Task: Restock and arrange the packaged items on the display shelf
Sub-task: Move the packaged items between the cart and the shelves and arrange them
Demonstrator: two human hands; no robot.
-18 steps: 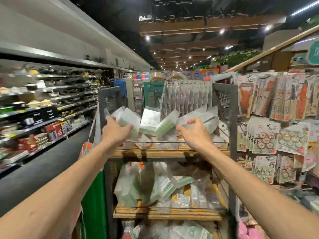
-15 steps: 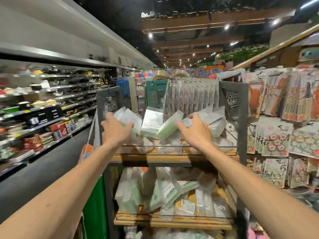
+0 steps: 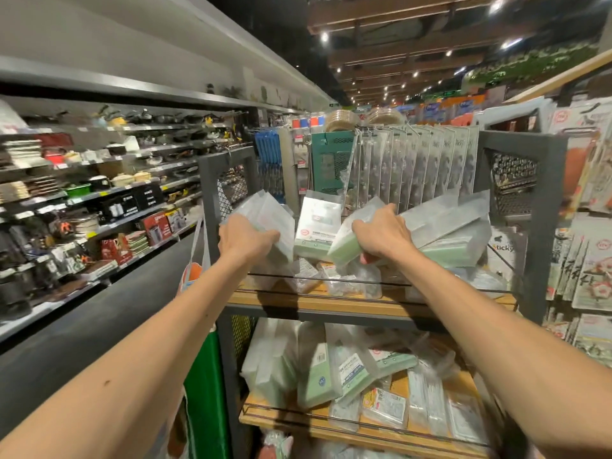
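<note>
Where the aisle runs on the left: long wall shelves (image 3: 99, 180) stocked with pans, pots and boxed goods.
Display shelf (image 3: 543, 226): a dark metal frame with mesh side panels and wooden tiers, straight ahead; both bare arms extend into its top tier.
Side rack (image 3: 589, 270): card-backed packs hanging just right of the display shelf.
Lower tier (image 3: 298, 422): a wooden board behind a wire rail, holding clear packets with pale green and white contents, some leaning, some lying flat.
Top tier (image 3: 331, 301): a wooden board behind a wire rail; small clear bags (image 3: 351, 283) lie loose at the front, and larger packets stand or lean above them.
Hanging packs (image 3: 420, 167): a row of narrow clear packs hung behind the top tier.
Long packet (image 3: 443, 217): clear with pale green below, lying tilted at the right of the top tier, just beside the right hand.
Left hand (image 3: 246, 240): fingers curled round the lower edge of the clear packets (image 3: 265, 210) at the tier's left end, gripping them; the packets tilt back to the left.
Right hand (image 3: 384, 236): clamped from above on a green packet (image 3: 344, 246), fingers curled across its clear top; the packet slants down to the left.
Middle packet (image 3: 318, 226): white and pale green, upright on the top tier between the two hands; whether either hand touches it cannot be told.
</note>
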